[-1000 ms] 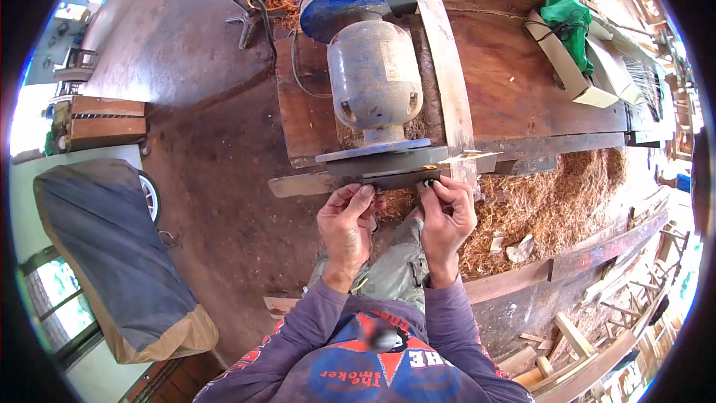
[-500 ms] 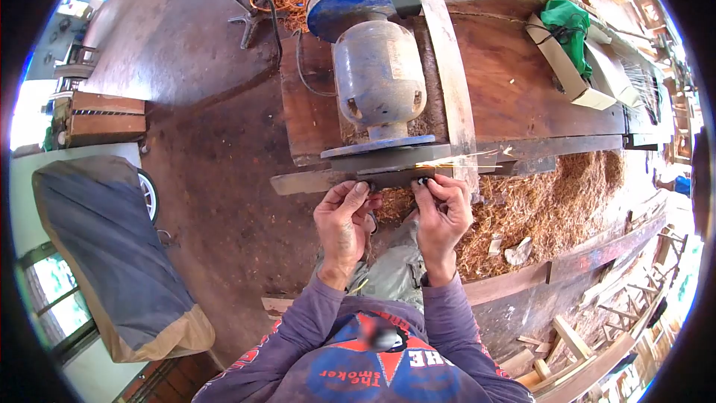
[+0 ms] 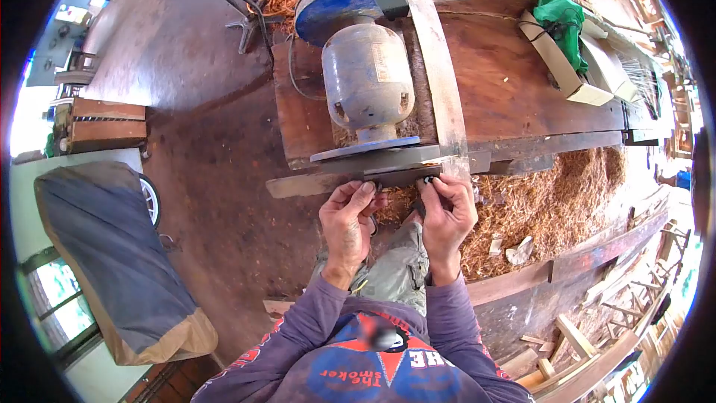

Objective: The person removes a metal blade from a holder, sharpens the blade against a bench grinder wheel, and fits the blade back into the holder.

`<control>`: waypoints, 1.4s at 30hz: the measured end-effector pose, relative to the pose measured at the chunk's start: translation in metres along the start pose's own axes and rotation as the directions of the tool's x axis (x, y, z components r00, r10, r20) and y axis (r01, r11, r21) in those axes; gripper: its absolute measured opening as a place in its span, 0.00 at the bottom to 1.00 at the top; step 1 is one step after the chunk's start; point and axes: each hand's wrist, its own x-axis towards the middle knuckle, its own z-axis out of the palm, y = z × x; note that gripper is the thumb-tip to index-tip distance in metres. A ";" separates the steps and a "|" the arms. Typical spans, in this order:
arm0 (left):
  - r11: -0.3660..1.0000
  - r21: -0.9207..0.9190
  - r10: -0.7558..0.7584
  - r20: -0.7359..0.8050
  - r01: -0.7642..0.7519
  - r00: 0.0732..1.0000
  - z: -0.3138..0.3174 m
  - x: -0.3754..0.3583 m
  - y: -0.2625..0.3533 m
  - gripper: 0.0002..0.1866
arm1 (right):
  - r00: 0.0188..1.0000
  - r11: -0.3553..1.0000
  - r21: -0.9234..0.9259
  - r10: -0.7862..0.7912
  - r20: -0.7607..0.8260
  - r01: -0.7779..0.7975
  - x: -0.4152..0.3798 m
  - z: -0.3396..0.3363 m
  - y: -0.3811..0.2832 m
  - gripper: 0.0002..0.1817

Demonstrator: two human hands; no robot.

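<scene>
Dark flat strip (image 3: 406, 177) sits right by the near grinder disc (image 3: 388, 158), pinched near its ends by left hand (image 3: 346, 216) and right hand (image 3: 450, 218); best kept level, lightly and evenly pressed (fingertips clear).

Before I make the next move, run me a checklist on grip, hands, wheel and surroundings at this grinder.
1. Left hand on the dark, flat, metal-looking strip: ok, fingertips at its left end.
2. Right hand on the strip: ok, thumb and fingers near its right end.
3. Hands gloved: not ok, both are bare.
4. Grey round grinding wheel spinning or stopped: cannot tell from this still.
5. Surroundings free of loose shavings: not ok, a heap of curly light-brown wood shavings lies to the right, near the wheel.
6. Eye protection: cannot tell, out of view.
</scene>
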 end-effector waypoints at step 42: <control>1.000 -0.012 0.012 0.000 -0.012 1.000 0.000 -0.001 0.006 0.04 | 0.999 1.000 -0.006 0.019 0.030 -0.019 0.000 0.001 -0.005 0.07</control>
